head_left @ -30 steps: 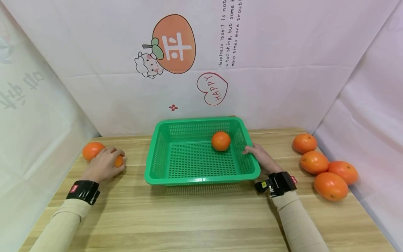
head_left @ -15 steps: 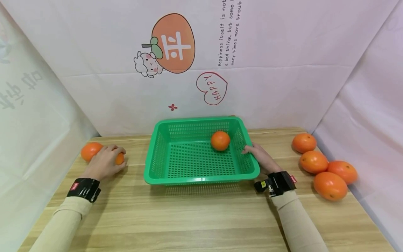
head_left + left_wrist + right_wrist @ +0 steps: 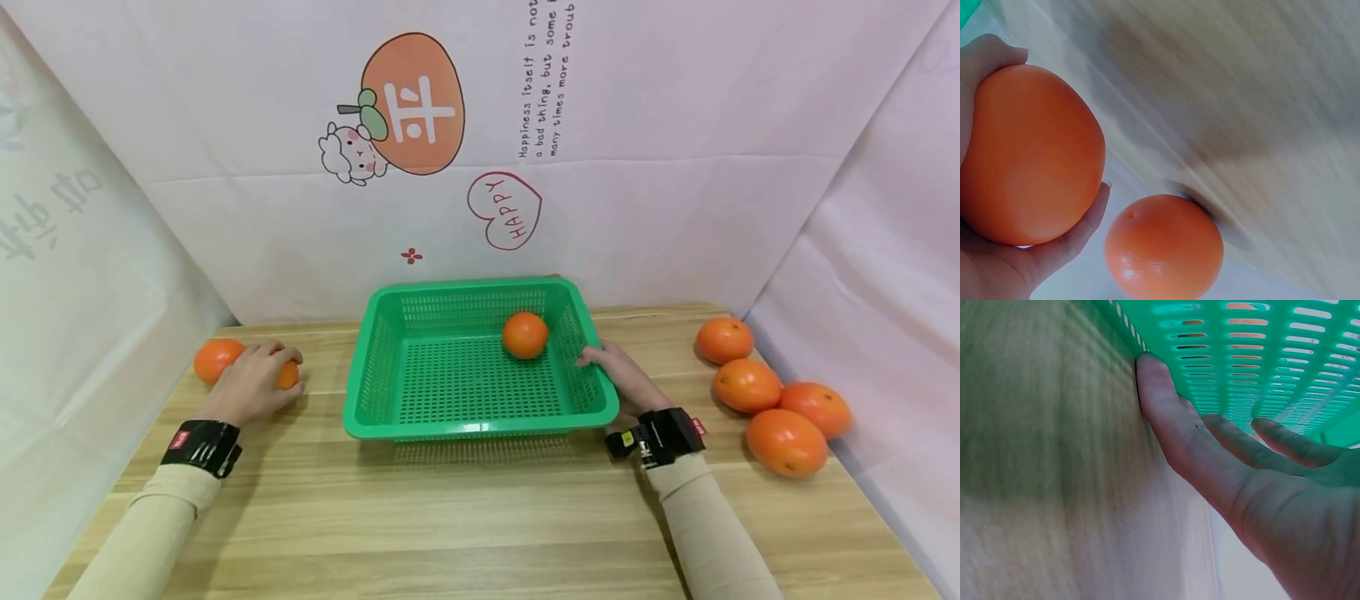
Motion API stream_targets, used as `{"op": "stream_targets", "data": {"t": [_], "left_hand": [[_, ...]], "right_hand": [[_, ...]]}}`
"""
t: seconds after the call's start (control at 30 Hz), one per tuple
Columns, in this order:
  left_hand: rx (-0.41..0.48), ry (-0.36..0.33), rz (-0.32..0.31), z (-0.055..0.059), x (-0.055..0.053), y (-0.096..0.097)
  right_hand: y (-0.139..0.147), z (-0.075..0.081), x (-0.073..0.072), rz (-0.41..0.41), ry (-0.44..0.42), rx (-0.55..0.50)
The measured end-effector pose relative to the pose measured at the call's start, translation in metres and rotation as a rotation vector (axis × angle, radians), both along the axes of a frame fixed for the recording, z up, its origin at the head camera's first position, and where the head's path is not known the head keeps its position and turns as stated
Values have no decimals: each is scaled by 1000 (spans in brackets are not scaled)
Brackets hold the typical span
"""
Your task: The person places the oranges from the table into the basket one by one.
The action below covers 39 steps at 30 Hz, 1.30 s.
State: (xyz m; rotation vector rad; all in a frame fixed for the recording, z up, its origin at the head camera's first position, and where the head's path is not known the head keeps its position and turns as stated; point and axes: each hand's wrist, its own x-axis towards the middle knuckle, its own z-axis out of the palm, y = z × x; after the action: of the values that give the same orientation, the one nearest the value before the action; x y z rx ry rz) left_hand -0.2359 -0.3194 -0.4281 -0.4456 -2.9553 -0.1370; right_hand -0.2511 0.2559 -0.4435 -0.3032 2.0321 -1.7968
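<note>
My left hand (image 3: 253,385) grips an orange (image 3: 1035,156) at the left of the table, thumb and fingers curled around its smooth skin. Most of that orange is covered by the hand in the head view. Just beyond the hand lies a second orange (image 3: 1165,249), partly hidden by it in the head view. At the right end of a green plastic basket (image 3: 480,428), my right hand (image 3: 626,375) holds the side with its thumb over the rim. Its other fingers (image 3: 1229,434) lie along the outer slotted wall. One orange (image 3: 525,335) sits inside the basket, toward the back right.
Several oranges (image 3: 787,442) are grouped near the right edge of the wooden table (image 3: 465,517). A white printed cloth (image 3: 660,225) stands behind the table, with more white cloth along both sides.
My left hand has shifted very slightly right and away from me with its orange. The right hand and the basket stay in place.
</note>
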Motion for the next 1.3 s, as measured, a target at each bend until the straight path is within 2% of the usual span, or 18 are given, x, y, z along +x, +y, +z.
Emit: {"op": "stream_targets", "data": {"t": [0.7, 1.3], "left_hand": [[45, -11, -13, 12, -2, 21], [79, 46, -72, 17, -2, 30]], "right_hand": [[-2, 2, 1, -3, -10, -9], [-1, 1, 2, 7, 5, -7]]}}
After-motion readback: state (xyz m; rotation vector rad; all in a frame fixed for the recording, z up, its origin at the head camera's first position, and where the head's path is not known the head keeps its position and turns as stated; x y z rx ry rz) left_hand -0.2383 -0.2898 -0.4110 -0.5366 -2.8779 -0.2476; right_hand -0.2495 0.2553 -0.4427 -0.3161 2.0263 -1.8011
